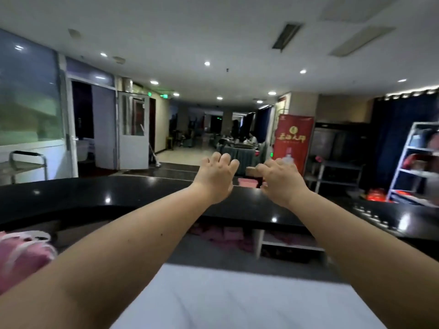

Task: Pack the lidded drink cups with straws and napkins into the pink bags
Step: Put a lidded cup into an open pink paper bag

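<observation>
I count two hands, both stretched out over the far edge of the black bench [118,198]. My left hand [217,178] is spread wide with the fingers curled, and I see nothing in it. My right hand [281,180] has its fingers bent narrow around a small tan block-like thing [252,171] at its left side — too blurred for me to say what it is, or whether the hand truly grips it.

Between the two hands and just below them sits one pink box [247,182] at the bench's far edge; its contents are hidden from me. Well behind my left hand, near the elbow at the frame's left edge, lies one pink bag [22,255] with white handles — I cannot see inside it. Under the bench, below my hands, more pink items [223,233] lie on a low shelf, too dim to count.

The bench top to the left of my left hand is bare and glossy, with open room along its curved edge. To the right of my right hand stands a white shelf rack [413,162], and past it a red banner [293,138].
</observation>
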